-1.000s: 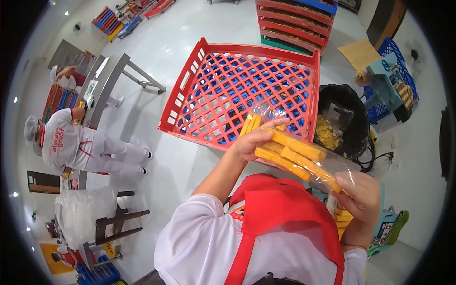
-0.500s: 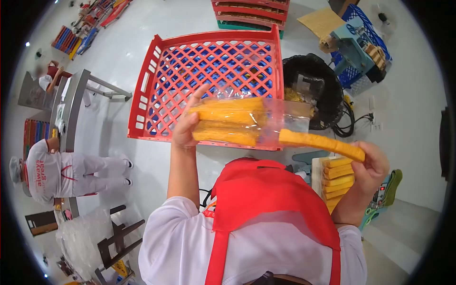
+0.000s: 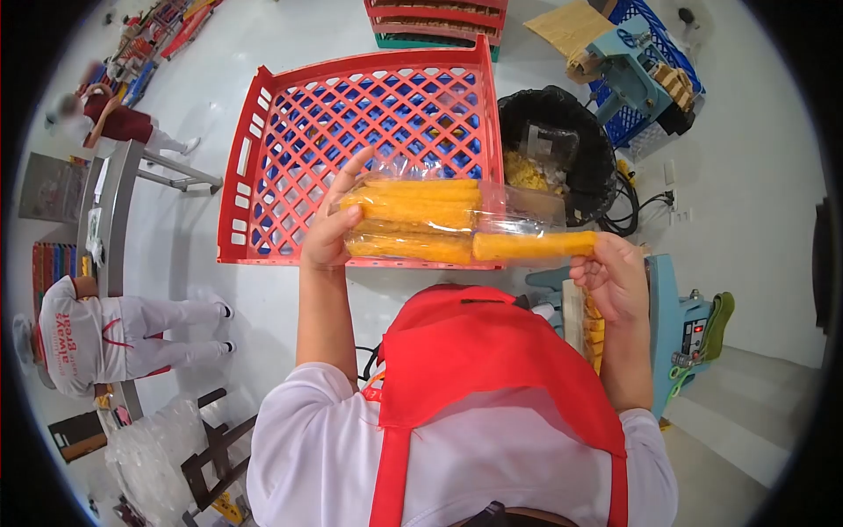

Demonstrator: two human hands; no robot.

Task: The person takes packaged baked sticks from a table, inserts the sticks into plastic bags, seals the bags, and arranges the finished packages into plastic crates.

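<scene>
My left hand (image 3: 332,230) grips the closed end of a clear plastic bag (image 3: 540,204), thumb in front. Inside the bag lie several long yellow-orange sticks (image 3: 413,206), bread-like in look, side by side. Between the fingertips of my right hand (image 3: 615,272) is the right end of one more yellow stick (image 3: 531,246). Its left end is at the bag's lower part, touching or just inside the plastic; I cannot tell which. Both hands are over the near edge of a red plastic crate (image 3: 230,211).
A black-lined bin (image 3: 518,119) with yellow scraps stands right of the crate. Stacked red trays (image 3: 435,26) are at the back. A light-blue machine (image 3: 676,325) is beside my right arm. Two people (image 3: 79,325) are at a metal table (image 3: 110,228) on the left.
My right hand has moved left, bringing the stick from outside the bag's mouth up to the bagged sticks. The stick is now nearly level. My left hand keeps its grip on the bag.
</scene>
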